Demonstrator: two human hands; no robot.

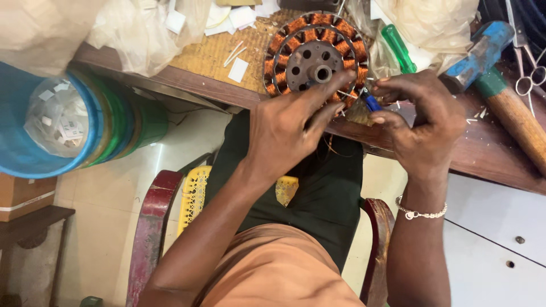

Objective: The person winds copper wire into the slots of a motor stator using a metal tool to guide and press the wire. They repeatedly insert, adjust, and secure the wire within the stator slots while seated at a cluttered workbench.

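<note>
Stator: a round motor stator [314, 54] with copper windings lay flat at the near edge of the wooden bench [489, 150], its grey hub with a centre hole facing up
Left hand: the left hand [284, 128] lay on the near side of the stator, forefinger stretched toward the hub, other fingers spread over the windings; its grip was spread, closed on nothing
Right hand: the right hand [424, 122] sat just right of the stator's near edge, thumb and fingers pinching a small blue-tipped tool [371, 102] against the windings
Screwdriver: a green-handled screwdriver [398, 46] lay just right of the stator, beyond the right hand
Hammer: a hammer [500, 85] with a blue head and wooden handle lay well right of the stator
Scissors: scissors [532, 57] lay beyond the hammer, far right of the stator
Tubs: stacked blue and green tubs [114, 119] stood well left of the stator, below the bench edge
Paper slips: white slips [238, 69] lay on a yellow mat just left of the stator
</note>
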